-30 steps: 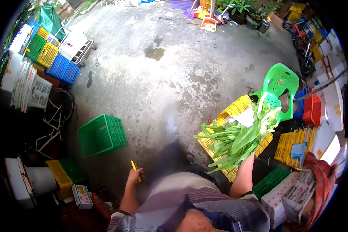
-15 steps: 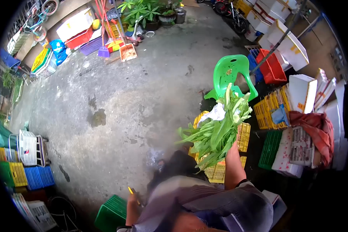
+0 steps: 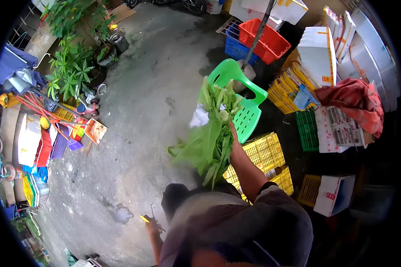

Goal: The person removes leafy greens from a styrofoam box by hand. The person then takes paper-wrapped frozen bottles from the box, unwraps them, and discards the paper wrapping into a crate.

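A large bunch of leafy greens [image 3: 216, 138] is gripped in my right hand [image 3: 233, 133], held out in front of me; the leaves hide most of the fingers. A crumpled white piece [image 3: 199, 115], like paper or thin plastic, shows against the bunch's left side. Behind the greens, a green plastic chair [image 3: 247, 118] overlaps them in this view. Low on my left side, my left hand [image 3: 153, 228] is closed around a small tool with a yellow handle [image 3: 144, 218] and a thin metal part.
Yellow crates [image 3: 265, 151] stand just right of my right forearm. Farther right are a white foam box [image 3: 316, 55], a green crate [image 3: 306, 129] and a red cloth [image 3: 354, 104]. A red basket [image 3: 265, 42] sits behind the chair. Brooms and a dustpan [image 3: 95, 131] lie far left near potted plants [image 3: 73, 66].
My view has turned to the right, so the surroundings shift left and down. The greens now overlap the chair rather than the yellow crates. Both hands keep their holds.
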`<state>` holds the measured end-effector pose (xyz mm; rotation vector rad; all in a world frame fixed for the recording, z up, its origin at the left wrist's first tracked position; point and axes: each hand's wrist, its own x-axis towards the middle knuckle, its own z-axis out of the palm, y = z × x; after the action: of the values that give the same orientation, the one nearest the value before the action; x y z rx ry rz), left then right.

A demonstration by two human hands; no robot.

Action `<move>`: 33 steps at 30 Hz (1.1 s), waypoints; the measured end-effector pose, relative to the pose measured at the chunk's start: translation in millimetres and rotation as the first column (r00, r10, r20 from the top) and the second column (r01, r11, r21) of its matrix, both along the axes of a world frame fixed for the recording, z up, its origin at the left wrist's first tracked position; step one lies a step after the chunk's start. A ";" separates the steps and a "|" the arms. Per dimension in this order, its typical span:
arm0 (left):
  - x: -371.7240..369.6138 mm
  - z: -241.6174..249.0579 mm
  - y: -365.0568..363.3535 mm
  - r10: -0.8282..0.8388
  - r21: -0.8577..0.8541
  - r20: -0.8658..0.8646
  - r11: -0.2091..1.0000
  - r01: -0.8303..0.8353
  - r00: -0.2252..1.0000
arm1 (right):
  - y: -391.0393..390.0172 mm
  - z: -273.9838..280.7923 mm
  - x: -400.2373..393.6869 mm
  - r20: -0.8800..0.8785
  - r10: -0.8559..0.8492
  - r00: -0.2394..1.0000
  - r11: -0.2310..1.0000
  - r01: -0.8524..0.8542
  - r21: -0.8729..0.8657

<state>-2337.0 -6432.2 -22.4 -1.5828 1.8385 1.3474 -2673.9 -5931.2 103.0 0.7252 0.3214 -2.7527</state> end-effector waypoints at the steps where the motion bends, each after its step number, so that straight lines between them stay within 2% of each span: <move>1: -33.3 -2.6 -6.5 -0.037 0.009 -0.002 0.999 0.037 0.999 | 2.2 4.5 -22.6 -0.008 -0.020 1.000 1.000 0.021 0.012; 3: -111.0 -8.9 -19.1 -0.119 0.023 -0.008 0.993 0.119 0.993 | 6.4 7.2 -67.8 -0.025 -0.069 0.997 0.997 0.069 0.032; 4: -149.1 -8.2 -22.0 -0.195 0.025 -0.010 0.980 0.195 0.981 | 5.7 20.3 -82.0 0.020 -0.120 0.993 0.987 0.117 0.107; 7: -273.9 -11.8 -26.4 -0.290 0.061 -0.010 0.955 0.290 0.957 | 21.7 0.8 -140.1 0.005 -0.225 0.974 0.971 0.223 0.087; 9: -360.9 -31.8 -39.3 -0.410 0.045 -0.041 0.910 0.411 0.911 | 30.8 -15.1 -177.6 -0.001 -0.285 0.959 0.956 0.284 0.073; 11: -463.8 -45.4 -39.3 -0.444 -0.009 0.041 0.896 0.445 0.895 | 41.3 -20.6 -232.5 -0.014 -0.339 0.941 0.938 0.339 0.067; 12: -543.3 -35.9 -28.3 -0.443 0.080 0.020 0.894 0.440 0.896 | 54.0 -24.9 -273.2 0.010 -0.355 0.935 0.933 0.354 0.067; 13: -609.5 -24.2 -19.7 -0.440 0.170 0.001 0.885 0.433 0.898 | 60.0 -30.4 -297.2 0.002 -0.430 0.903 0.893 0.424 0.151; 14: -611.6 -36.6 -27.9 -0.460 0.157 0.003 0.877 0.453 0.888 | 56.2 -37.9 -294.1 -0.001 -0.483 0.876 0.854 0.471 0.221; 15: -647.5 -33.6 -14.9 -0.417 0.247 -0.119 0.867 0.434 0.901 | 60.4 -40.4 -298.5 -0.016 -0.543 0.840 0.802 0.524 0.289; 16: -709.3 -14.2 1.4 -0.436 0.335 -0.151 0.822 0.461 0.887 | 60.1 -31.7 -324.5 0.044 -0.579 0.814 0.798 0.555 0.234; 17: -754.1 -9.6 15.9 -0.379 0.450 -0.211 0.781 0.434 0.901 | 63.8 -36.0 -335.4 -0.032 -0.578 0.815 0.801 0.574 0.168; 18: -801.3 9.1 44.5 -0.415 0.475 -0.208 0.748 0.463 0.886 | 73.7 -43.6 -349.4 -0.117 -0.576 0.809 0.803 0.587 0.105; 19: -842.8 6.5 64.2 -0.382 0.544 -0.251 0.705 0.456 0.889 | 81.5 -49.4 -362.6 -0.201 -0.574 0.794 0.804 0.593 0.045; 20: -881.3 15.6 93.0 -0.377 0.560 -0.251 0.695 0.451 0.892 | 84.0 -41.5 -377.2 -0.170 -0.595 0.785 0.782 0.615 0.100; 21: -942.8 4.8 130.5 -0.431 0.562 -0.298 0.643 0.521 0.852 | 99.0 -51.9 -402.7 -0.218 -0.610 0.762 0.777 0.629 0.025; 23: -1004.4 22.6 186.5 -0.550 0.482 -0.368 0.576 0.660 0.749 | 123.8 -73.2 -436.4 -0.317 -0.601 0.733 0.792 0.600 -0.113; 26: -1091.3 28.0 270.2 -0.600 0.381 -0.430 0.557 0.738 0.675 | 168.6 -103.5 -498.6 -0.091 -0.750 0.655 0.638 0.753 0.164; 28: -1122.4 51.5 304.1 -0.649 0.337 -0.423 0.534 0.775 0.632 | 180.0 -100.9 -509.2 -0.049 -0.706 0.707 0.707 0.707 0.005; 31: -1188.6 73.4 399.5 -0.682 0.299 -0.495 0.447 0.843 0.538 | 217.7 -70.5 -558.7 0.012 -0.710 0.704 0.698 0.702 0.141; 33: -1226.5 78.9 454.6 -0.706 0.306 -0.515 0.379 0.873 0.487 | 240.8 -87.5 -574.1 -0.108 -0.724 0.681 0.689 0.723 -0.058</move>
<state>-3563.5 -5977.6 56.5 -0.0504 1.7369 1.4098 -3248.0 -5690.4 15.4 0.8110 0.0238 -3.5647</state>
